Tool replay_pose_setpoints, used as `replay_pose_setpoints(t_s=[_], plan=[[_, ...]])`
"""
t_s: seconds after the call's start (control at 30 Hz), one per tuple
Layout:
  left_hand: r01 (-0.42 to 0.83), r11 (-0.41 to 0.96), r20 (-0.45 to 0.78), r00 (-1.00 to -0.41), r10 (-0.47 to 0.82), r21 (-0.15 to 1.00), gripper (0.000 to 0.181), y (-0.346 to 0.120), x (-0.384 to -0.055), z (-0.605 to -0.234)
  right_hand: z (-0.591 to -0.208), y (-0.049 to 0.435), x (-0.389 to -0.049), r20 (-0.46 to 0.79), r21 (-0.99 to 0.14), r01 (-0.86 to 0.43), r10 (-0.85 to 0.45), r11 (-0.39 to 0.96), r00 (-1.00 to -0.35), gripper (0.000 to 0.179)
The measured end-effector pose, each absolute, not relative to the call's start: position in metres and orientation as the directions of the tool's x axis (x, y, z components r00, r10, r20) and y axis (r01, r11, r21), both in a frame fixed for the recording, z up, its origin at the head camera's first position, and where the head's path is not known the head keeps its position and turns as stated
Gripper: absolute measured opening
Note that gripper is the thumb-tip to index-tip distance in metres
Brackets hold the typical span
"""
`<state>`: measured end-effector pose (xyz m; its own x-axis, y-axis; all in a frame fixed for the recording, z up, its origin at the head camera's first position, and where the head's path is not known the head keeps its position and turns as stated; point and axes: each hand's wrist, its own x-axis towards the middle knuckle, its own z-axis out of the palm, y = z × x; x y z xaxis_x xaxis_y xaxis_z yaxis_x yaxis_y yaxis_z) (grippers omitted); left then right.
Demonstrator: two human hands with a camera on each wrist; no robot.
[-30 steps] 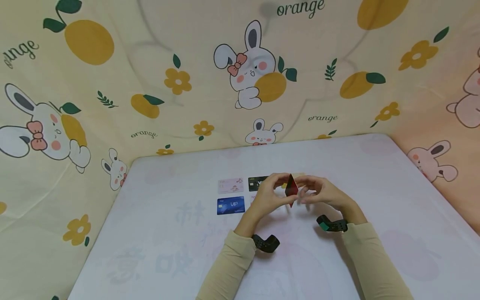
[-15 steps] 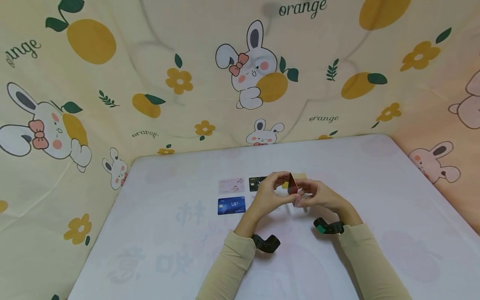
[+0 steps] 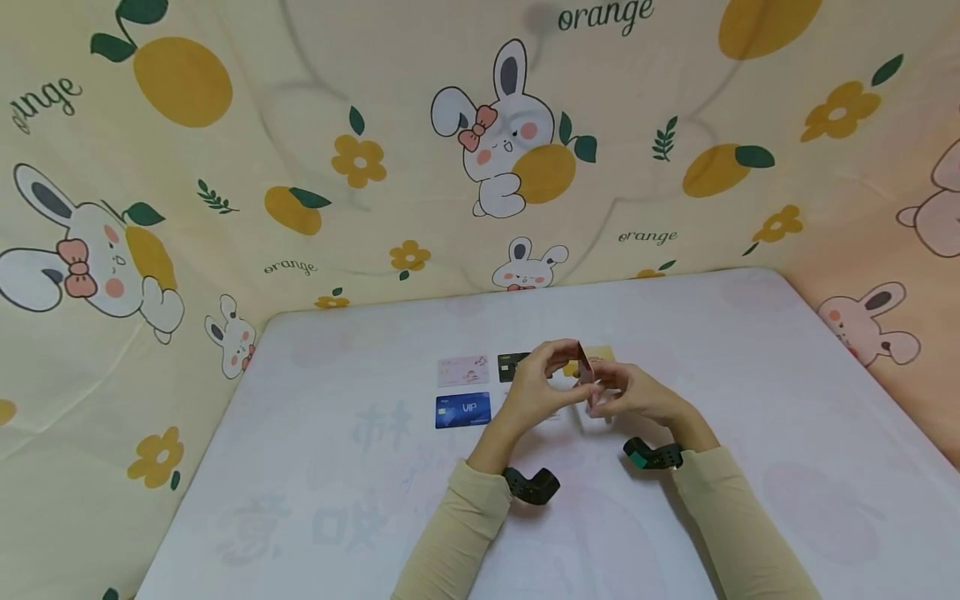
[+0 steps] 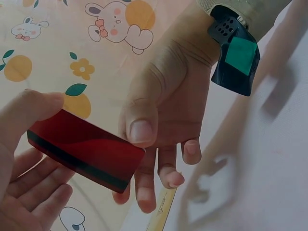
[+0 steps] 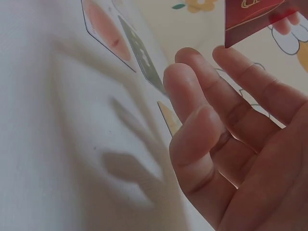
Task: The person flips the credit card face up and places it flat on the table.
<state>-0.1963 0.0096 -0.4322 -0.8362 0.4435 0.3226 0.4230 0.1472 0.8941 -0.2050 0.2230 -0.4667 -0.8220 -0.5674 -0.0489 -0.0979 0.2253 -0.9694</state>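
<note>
A red card (image 3: pixel 586 365) with a dark stripe is held tilted above the table between both hands. My left hand (image 3: pixel 534 387) grips one end of it, thumb on one edge and fingers opposite. In the left wrist view, the thumb of my right hand (image 4: pixel 166 110) lies at the other end of the card (image 4: pixel 86 149), with the index finger behind it. The remaining fingers of my right hand (image 5: pixel 250 130) are loosely bent in the right wrist view. Gold lettering shows on the card's other face.
On the white table (image 3: pixel 315 433) lie a pink card (image 3: pixel 462 372), a blue VIP card (image 3: pixel 462 410), a black card (image 3: pixel 512 367) and a gold card (image 3: pixel 602 356). Another card beneath the hands is mostly hidden. A patterned cloth (image 3: pixel 375 108) rises behind the table.
My right hand has moved left and closed on the card's near end. The card has turned more edge-on to the head view. My left hand has kept its hold.
</note>
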Motion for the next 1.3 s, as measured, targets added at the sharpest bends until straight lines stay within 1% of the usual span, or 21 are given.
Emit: replay_pose_setpoints(t_s=[0.1, 0.2, 0.47, 0.63, 1.0, 1.3], plan=[[0.413, 0.141, 0.316, -0.84, 0.442, 0.9, 0.062, 0.009, -0.196, -0.431, -0.467, 0.224, -0.205, -0.053, -0.969, -0.094, -0.564, 0.228, -0.824, 0.049], [0.406, 0.141, 0.31, -0.842, 0.443, 0.903, 0.062, 0.009, -0.196, -0.43, -0.467, 0.224, -0.205, -0.053, -0.97, -0.091, -0.563, 0.224, -0.824, 0.052], [0.398, 0.144, 0.3, -0.844, 0.445, 0.906, 0.064, 0.009, -0.195, -0.429, -0.465, 0.226, -0.205, -0.056, -0.978, -0.07, -0.573, 0.195, -0.818, 0.051], [0.389, 0.144, 0.294, -0.849, 0.439, 0.91, 0.064, 0.009, -0.195, -0.428, -0.464, 0.228, -0.204, -0.042, -0.979, -0.084, -0.581, 0.188, -0.813, 0.053], [0.394, 0.157, 0.296, -0.852, 0.432, 0.906, 0.06, 0.008, -0.195, -0.427, -0.467, 0.232, -0.205, -0.017, -0.972, -0.118, -0.566, 0.202, -0.824, 0.06], [0.41, 0.159, 0.308, -0.845, 0.437, 0.898, 0.06, 0.009, -0.195, -0.427, -0.468, 0.235, -0.206, -0.029, -0.971, -0.109, -0.555, 0.214, -0.832, 0.06]])
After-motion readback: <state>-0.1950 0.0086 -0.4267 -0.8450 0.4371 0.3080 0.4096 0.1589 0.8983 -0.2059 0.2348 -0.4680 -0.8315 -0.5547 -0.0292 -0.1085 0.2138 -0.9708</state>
